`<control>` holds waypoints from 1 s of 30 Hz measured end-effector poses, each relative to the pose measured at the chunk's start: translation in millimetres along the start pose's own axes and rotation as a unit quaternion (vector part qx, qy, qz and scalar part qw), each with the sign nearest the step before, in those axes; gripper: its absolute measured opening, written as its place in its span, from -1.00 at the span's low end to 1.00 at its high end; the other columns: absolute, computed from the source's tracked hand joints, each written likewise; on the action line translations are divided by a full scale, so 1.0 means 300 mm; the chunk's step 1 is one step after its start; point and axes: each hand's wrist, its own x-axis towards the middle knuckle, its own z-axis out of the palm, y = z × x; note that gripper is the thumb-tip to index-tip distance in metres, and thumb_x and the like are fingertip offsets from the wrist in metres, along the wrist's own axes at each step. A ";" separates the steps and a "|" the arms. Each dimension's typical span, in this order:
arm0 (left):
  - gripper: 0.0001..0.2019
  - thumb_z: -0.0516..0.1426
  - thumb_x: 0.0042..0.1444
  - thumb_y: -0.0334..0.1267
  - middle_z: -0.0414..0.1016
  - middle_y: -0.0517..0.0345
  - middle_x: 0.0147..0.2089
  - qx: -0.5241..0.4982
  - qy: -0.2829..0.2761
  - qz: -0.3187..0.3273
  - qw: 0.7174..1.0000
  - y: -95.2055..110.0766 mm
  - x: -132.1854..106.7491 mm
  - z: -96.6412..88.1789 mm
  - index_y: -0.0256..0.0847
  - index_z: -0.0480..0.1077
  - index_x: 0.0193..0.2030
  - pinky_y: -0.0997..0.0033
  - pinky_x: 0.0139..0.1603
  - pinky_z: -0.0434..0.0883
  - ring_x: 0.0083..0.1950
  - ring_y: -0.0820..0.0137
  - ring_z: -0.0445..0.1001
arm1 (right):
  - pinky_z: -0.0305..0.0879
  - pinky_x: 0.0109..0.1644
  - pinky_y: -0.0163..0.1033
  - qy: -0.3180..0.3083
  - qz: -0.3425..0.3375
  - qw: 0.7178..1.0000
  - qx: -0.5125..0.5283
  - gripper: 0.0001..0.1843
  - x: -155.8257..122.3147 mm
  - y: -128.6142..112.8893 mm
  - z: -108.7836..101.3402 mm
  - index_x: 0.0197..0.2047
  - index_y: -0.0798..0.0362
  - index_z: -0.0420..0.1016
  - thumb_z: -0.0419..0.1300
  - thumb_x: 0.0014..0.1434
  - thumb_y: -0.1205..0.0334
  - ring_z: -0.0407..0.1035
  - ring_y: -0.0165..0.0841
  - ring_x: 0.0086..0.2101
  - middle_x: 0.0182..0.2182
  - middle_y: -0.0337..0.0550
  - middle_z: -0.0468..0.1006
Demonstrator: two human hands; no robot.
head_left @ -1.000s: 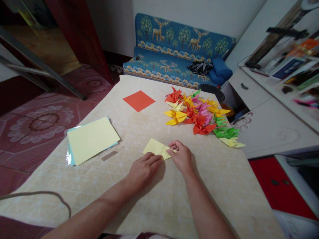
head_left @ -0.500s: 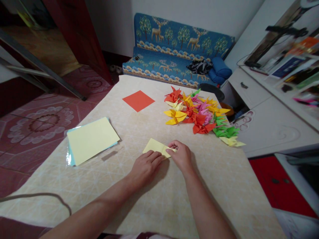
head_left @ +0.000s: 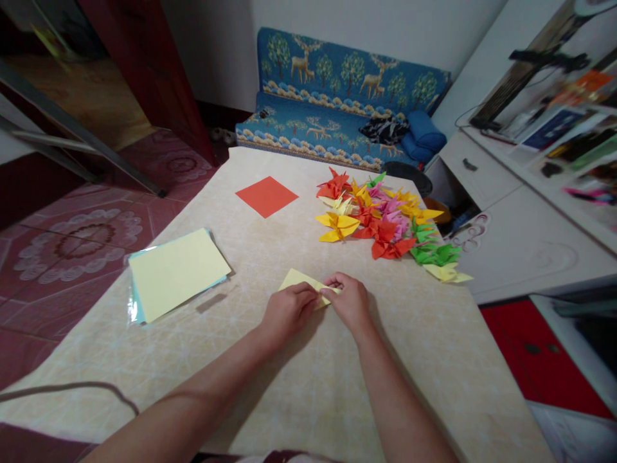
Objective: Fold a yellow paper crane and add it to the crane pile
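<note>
A folded yellow paper lies on the beige table in front of me. My left hand has its fingers curled on the paper's near edge. My right hand pinches the paper's right end, fingertips close to those of the left hand. Most of the paper under the two hands is hidden.
A heap of several coloured folded paper cranes lies at the right back. A red paper square lies flat further back. A stack of pale yellow and blue sheets sits at the left. A cable crosses the near left corner. A white cabinet stands to the right.
My left hand has slid right and forward along the yellow paper, covering more of it and closing up to the right hand. The right hand has hardly moved.
</note>
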 end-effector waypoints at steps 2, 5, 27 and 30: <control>-0.79 0.02 0.18 -0.38 0.51 0.13 -0.17 -0.010 0.009 -0.015 1.000 0.001 0.013 0.008 -0.15 0.49 -0.20 0.50 -0.28 0.38 -0.25 0.44 0.49 | 0.23 -0.34 -0.36 0.002 -0.003 1.000 -0.005 -0.92 -0.001 -0.003 -0.002 -0.38 -0.08 0.48 0.24 -0.03 0.25 0.42 -0.40 -0.40 -0.44 -0.29 0.56; -0.77 0.03 0.17 -0.39 0.51 0.15 -0.12 -0.002 0.017 -0.011 1.000 0.004 0.017 0.016 -0.10 0.48 -0.14 0.52 -0.29 0.38 -0.24 0.45 0.50 | 0.23 -0.34 -0.36 0.007 -0.010 1.000 -0.014 -0.91 -0.004 -0.006 -0.004 -0.37 -0.09 0.48 0.23 -0.02 0.27 0.42 -0.40 -0.39 -0.44 -0.29 0.57; -0.76 0.02 0.17 -0.39 0.51 0.14 -0.07 0.008 -0.001 -0.006 1.000 0.000 0.008 0.018 -0.12 0.51 -0.18 0.50 -0.20 0.43 -0.15 0.42 0.51 | 0.24 -0.35 -0.39 -0.068 -0.028 0.995 0.067 -0.86 -0.007 0.042 -0.086 -0.32 -0.04 0.53 0.25 -0.04 0.28 0.40 -0.45 -0.42 -0.43 -0.32 0.56; -0.75 0.01 0.18 -0.39 0.51 0.15 -0.05 0.006 -0.004 -0.004 1.000 -0.001 0.007 0.019 -0.11 0.50 -0.17 0.50 -0.20 0.44 -0.15 0.42 0.51 | 0.23 -0.33 -0.39 -0.046 -0.037 0.997 0.047 -0.91 -0.016 0.038 -0.093 -0.36 -0.05 0.52 0.24 -0.01 0.28 0.40 -0.46 -0.42 -0.40 -0.32 0.56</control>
